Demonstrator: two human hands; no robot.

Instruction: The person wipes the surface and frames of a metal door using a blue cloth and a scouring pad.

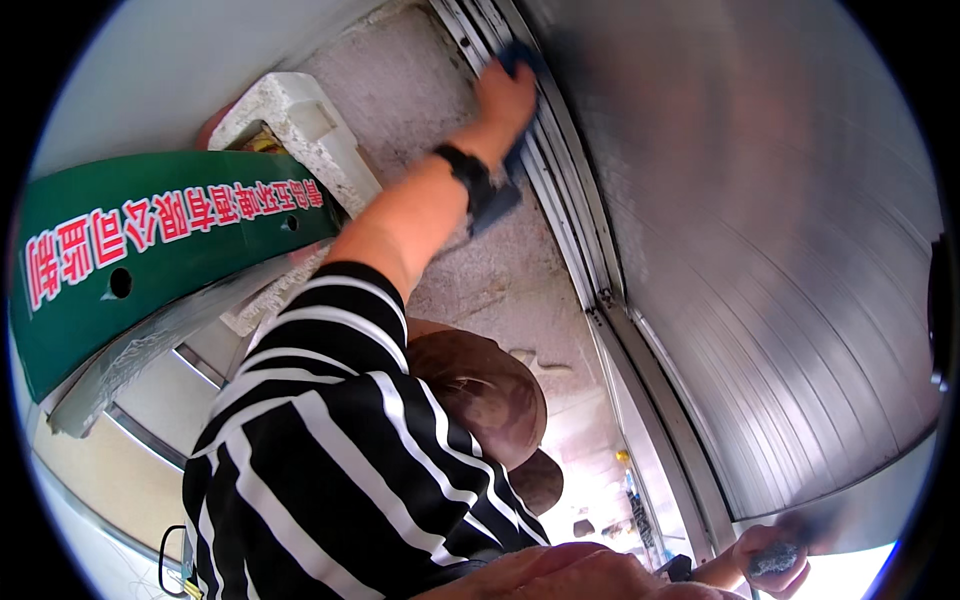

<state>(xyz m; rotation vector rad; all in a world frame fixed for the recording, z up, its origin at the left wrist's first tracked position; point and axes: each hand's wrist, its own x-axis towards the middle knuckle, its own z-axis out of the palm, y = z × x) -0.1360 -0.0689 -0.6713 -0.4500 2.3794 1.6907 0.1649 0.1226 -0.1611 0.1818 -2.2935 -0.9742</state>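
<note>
My left hand (510, 91), with a dark band at its wrist, is closed on a dark blue cloth (519, 154). The cloth lies against a metal sliding-door or window track (570, 232), and part of it hangs over the sill beside it. My right hand (772, 559) is at the lower right, closed on a grey, fuzzy wad (774, 558); something dark and blurred lies beside its fingers. A striped sleeve and shirt fill the lower left. Brown, rounded things (487, 397) show beside the shirt; their kind is unclear.
A shiny, ribbed metal panel (750, 300) stands right of the track. At the left are a green board (172, 217) bearing writing and a white foam packing piece (322, 135). A rough, stained surface (390, 75) runs along the track. Small objects lie in the bright lower area.
</note>
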